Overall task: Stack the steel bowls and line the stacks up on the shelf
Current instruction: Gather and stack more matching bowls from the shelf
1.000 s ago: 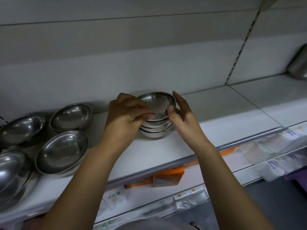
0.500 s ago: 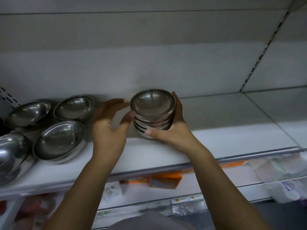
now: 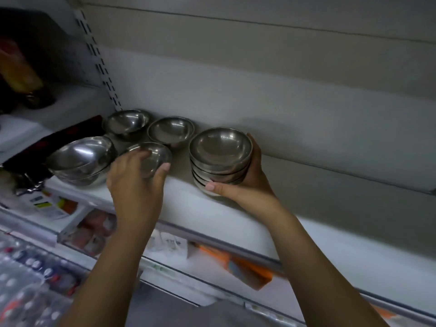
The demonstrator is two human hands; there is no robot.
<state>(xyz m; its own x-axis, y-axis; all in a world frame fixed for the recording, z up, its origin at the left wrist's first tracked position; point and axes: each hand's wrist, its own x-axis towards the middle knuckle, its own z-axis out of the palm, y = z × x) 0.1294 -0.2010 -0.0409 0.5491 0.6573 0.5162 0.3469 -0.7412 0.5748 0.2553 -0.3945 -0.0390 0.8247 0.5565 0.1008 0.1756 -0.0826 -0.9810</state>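
Head view: the right hand (image 3: 250, 185) curls round a stack of steel bowls (image 3: 220, 152), thumb at its front, and the stack tilts toward the camera over the white shelf (image 3: 188, 208). The left hand (image 3: 134, 182) grips a single bowl (image 3: 154, 155) by the rim, on the shelf just left of the stack; larger bowls (image 3: 80, 156) lie further left.

Stacked steel bowls (image 3: 220, 161) (tilted), loose bowls (image 3: 171, 129) beside

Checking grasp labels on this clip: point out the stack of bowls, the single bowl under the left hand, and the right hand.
stack of bowls (image 3: 220, 147), head view, inside of the top bowl.
single bowl (image 3: 158, 159), head view, bare inner wall.
right hand (image 3: 252, 183), head view, base of the thumb.
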